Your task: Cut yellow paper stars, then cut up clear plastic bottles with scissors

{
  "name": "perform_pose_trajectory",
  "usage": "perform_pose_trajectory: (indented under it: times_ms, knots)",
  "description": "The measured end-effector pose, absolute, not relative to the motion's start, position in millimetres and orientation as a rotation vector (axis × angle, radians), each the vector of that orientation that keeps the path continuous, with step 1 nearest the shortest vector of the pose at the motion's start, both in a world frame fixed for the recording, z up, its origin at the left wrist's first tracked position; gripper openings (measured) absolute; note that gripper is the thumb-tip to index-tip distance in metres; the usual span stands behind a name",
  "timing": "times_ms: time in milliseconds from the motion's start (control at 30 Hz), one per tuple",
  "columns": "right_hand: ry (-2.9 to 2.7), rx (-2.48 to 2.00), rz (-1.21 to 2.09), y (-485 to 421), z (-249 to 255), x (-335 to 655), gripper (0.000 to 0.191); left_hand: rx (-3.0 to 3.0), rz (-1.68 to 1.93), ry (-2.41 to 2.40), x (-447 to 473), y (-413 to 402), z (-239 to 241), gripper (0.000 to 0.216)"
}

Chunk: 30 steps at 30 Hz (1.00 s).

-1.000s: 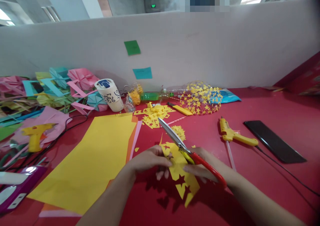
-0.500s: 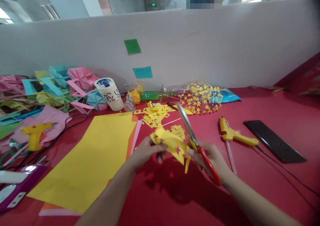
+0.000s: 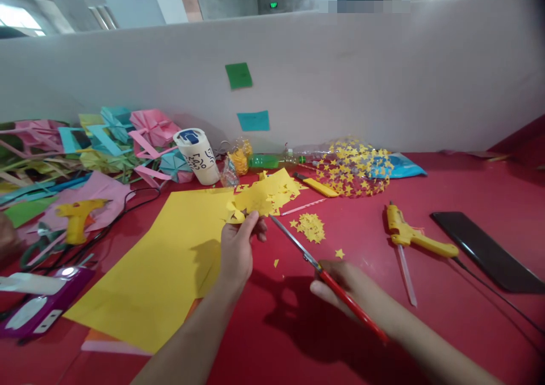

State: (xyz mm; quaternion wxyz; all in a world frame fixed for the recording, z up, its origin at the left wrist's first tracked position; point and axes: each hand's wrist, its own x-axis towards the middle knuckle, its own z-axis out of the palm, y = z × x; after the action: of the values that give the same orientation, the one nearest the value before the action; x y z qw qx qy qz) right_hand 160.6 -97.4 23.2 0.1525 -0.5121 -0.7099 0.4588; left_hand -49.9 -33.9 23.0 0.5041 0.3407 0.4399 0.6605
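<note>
Pinched in my left hand (image 3: pixel 239 249) is a curled yellow paper strip (image 3: pixel 259 195) with star-shaped holes. My right hand (image 3: pixel 340 285) grips red-handled scissors (image 3: pixel 293 238), blades together and pointing up and left, their tip just right of my left fingers and apart from the paper. A small heap of cut paper stars (image 3: pixel 310 227) lies beyond the scissors. One loose star (image 3: pixel 339 253) sits nearer my right hand, and a tiny yellow scrap (image 3: pixel 276 263) lies between my hands. Punched paper offcuts (image 3: pixel 292 189) are partly hidden behind the held strip.
Yellow sheets (image 3: pixel 170 271) lie at left, near a glue gun (image 3: pixel 76 220) and a purple power strip (image 3: pixel 46 305). At right are another glue gun (image 3: pixel 419 240) and a phone (image 3: pixel 489 251). Behind stand a tumbler (image 3: pixel 200 160), a utility knife (image 3: pixel 319 186) and a star-filled bag (image 3: pixel 353 169). Another person's hand (image 3: pixel 6 237) shows at left.
My left hand has moved left with the paper, away from the scissors. The scissors have dropped lower, their blades now pointing more to the left. Another person's hand has appeared at the left edge.
</note>
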Motion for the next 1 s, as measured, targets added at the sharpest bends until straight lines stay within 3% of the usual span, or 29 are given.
perform_pose_trajectory:
  times_ms: [1000]
  knots:
    - [-2.013, -1.471, 1.41, -98, 17, 159, 0.055, 0.907, 1.531, 0.965, -46, -37, 11, 0.016]
